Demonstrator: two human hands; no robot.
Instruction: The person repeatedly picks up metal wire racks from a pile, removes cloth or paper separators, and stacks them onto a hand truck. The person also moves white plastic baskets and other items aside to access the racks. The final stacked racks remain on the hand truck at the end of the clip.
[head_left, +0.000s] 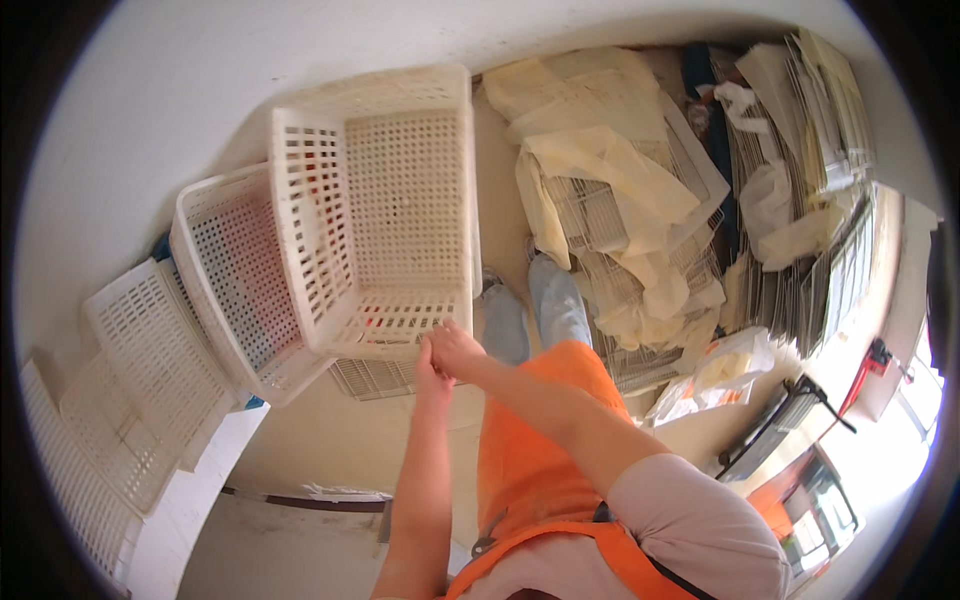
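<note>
My left hand (433, 368) and my right hand (458, 353) meet at the near rim of a large white plastic basket (405, 195). The right hand lies partly over the left, its fingers overlapping the basket's perforated near wall. How firmly either hand grips the rim is hidden by the overlap. The basket's open side faces me, and nothing lies on its visible floor. To its left, a second white basket (236, 259) leans outward, with a reddish tint on its perforated floor.
Perforated white plastic panels (154, 360) stand at the left. A wire rack (375, 377) shows below the large basket. Wire racks draped with yellowish sheets (600, 157) lie beyond my feet (506, 319). More racks (784, 285) and a plastic bag (731, 360) are at the right.
</note>
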